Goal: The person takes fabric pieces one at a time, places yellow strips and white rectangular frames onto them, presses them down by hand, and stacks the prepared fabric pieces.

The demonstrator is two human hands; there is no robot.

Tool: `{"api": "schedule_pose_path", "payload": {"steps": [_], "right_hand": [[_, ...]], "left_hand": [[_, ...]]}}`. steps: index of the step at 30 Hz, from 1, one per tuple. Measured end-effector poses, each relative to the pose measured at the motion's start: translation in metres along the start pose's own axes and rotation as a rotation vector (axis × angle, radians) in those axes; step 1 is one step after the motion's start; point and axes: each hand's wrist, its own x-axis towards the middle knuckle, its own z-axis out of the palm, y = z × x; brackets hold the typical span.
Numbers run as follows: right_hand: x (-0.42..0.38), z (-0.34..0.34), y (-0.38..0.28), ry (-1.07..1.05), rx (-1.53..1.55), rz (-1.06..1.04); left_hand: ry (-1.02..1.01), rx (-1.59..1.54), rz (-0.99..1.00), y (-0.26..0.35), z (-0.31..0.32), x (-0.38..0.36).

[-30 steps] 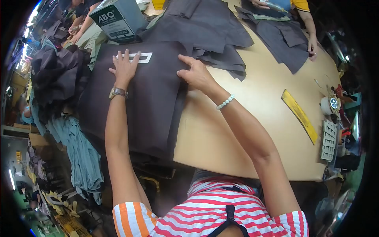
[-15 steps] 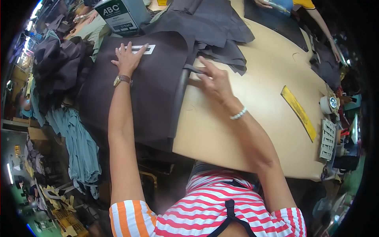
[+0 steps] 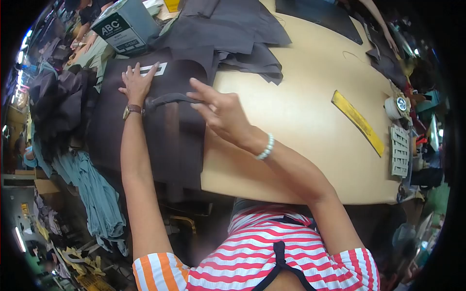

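Observation:
My left hand lies spread flat on a dark fabric panel, its fingertips over a white rectangular piece with a long slot, partly covered by the fingers. Fingers pinched, my right hand is raised over the panel's right edge. From it a dark, curved, strip-like thing reaches left across the panel, close to my left wrist. Motion blurs this thing, and I cannot tell its kind. A blurred brownish band runs down the panel below it.
A metal can labelled ABC stands behind the panel. Dark fabric pieces are stacked at the back. On the pale table lies a yellow strip. Dark and blue-green cloth hangs at left. Another person's arm reaches in at top right.
My right hand has swung left over the panel with the dark strip-like thing, from beside its right edge. My left hand stays on the white piece. The whole view has shifted slightly.

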Motion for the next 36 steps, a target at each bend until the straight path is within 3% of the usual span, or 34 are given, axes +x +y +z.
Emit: {"api": "schedule_pose_path", "payload": {"steps": [3, 7, 8, 11, 14, 16, 18, 19, 21, 23, 25, 28, 34, 36], "right_hand": [[0.001, 0.01, 0.034, 0.056, -0.311, -0.132], [-0.063, -0.024, 0.041, -0.06, -0.62, 0.068], [-0.082, -0.039, 0.034, -0.123, -0.664, 0.102], [-0.142, -0.092, 0.004, -0.195, -0.809, 0.26], [-0.214, -0.123, -0.029, -0.009, -1.003, 0.491], [-0.265, -0.146, -0.044, 0.209, -1.195, 0.616], [-0.33, -0.183, -0.038, 0.578, -1.364, 0.58], [-0.361, -0.2, -0.037, 0.788, -1.392, 0.668], [-0.406, -0.235, -0.036, 1.117, -1.403, 0.815], [-0.465, -0.263, -0.017, 1.178, -1.333, 1.101], [-0.5, -0.278, 0.007, 1.329, -1.327, 1.068], [-0.516, -0.279, 0.02, 1.189, -1.539, 1.315], [-0.526, -0.294, 0.023, 1.262, -1.495, 1.302], [-0.533, -0.303, 0.02, 1.388, -1.3, 1.278]], "left_hand": [[-0.033, 0.224, 0.056, -0.001, -0.002, -0.002], [-0.074, 0.499, 0.173, -0.009, 0.002, 0.019], [0.022, 0.556, 0.23, -0.052, 0.025, 0.051], [0.085, 0.501, 0.448, -0.075, 0.038, 0.082], [0.14, 0.515, 0.541, -0.124, 0.068, 0.115], [0.005, 0.78, 0.57, -0.137, 0.072, 0.131], [-0.054, 0.848, 0.543, -0.131, 0.071, 0.124], [-0.045, 0.804, 0.481, -0.125, 0.065, 0.113], [-0.052, 1.056, 0.534, -0.133, 0.064, 0.125], [-0.028, 1.057, 0.583, -0.152, 0.063, 0.138], [-0.032, 1.039, 0.571, -0.138, 0.062, 0.13], [-0.077, 1.024, 0.528, -0.114, 0.048, 0.108], [-0.055, 0.947, 0.553, -0.133, 0.056, 0.124], [-0.021, 0.94, 0.588, -0.152, 0.066, 0.142]]}}
